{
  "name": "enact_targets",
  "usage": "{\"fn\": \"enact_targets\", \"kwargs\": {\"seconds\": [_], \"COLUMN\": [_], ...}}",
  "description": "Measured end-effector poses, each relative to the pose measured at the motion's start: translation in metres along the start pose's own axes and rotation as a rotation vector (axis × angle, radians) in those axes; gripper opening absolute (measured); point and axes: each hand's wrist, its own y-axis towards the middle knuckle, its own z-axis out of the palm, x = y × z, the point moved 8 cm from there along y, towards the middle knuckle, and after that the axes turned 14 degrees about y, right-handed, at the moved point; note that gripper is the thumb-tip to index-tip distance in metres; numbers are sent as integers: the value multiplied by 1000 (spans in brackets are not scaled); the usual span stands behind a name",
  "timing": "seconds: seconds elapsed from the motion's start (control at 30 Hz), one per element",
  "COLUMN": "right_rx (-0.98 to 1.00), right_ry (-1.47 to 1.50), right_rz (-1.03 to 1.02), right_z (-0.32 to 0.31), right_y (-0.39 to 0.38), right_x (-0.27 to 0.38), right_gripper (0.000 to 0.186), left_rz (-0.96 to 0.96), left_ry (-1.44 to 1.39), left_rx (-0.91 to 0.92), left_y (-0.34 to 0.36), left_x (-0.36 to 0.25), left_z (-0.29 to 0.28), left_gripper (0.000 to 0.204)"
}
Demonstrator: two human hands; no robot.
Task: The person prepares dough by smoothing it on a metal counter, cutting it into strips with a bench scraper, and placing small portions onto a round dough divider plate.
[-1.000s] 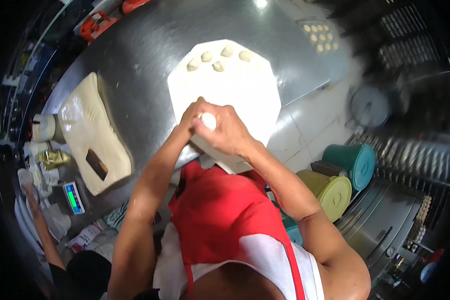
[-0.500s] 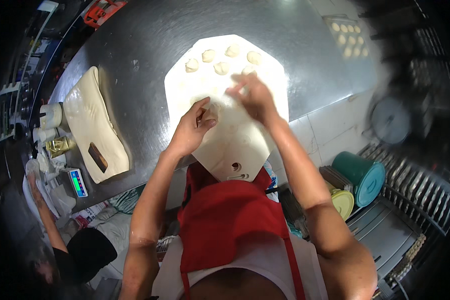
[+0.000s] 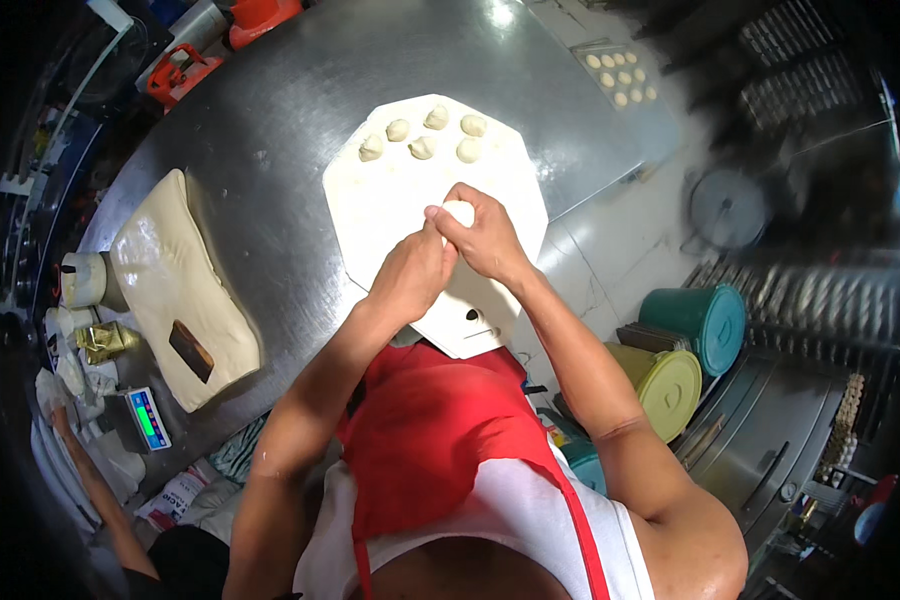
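hand, right (image 3: 482,232): fingers curled around a pale dough piece (image 3: 458,211), over the white board (image 3: 380,215).
hand, left (image 3: 417,272): half-folded against the right; own grip hidden.
dough lumps (image 3: 422,148), ahead of hands: six, up one within a second; hands rejoined, next piece probably being shaped.
tray (image 3: 618,68), far ahead-right: pale rounds.
teal bucket (image 3: 698,325), yellow bucket (image 3: 660,390), right: lidded, contents hidden.

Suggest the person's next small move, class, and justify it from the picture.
Probably the right hand should set its dough ball on the white board: the ball bulges from that fist, and six separate lumps already lie there.
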Motion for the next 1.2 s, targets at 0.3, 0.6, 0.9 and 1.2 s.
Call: {"fn": "enact_targets", "kwargs": {"seconds": [0.3,0.6,0.9,1.2], "right_rx": [172,-337,130,62], "right_ry": [-107,-291,-30,-222], "right_rz": [-356,-169,-22,63], "right_z": [44,-166,-42,5], "right_y": [-31,127,48,-11], "right_x": [51,-92,-44,2], "right_gripper": [32,24,34,32], "left_rz": [-42,-438,-272,25], "left_ry": [-112,-515,-559,-195], "left_rx": [138,306,54,29], "left_y": [37,33,28,-23], "left_x": [97,80,49,30], "left_z": [81,81,28,11], "left_gripper": [39,64,48,32]}}
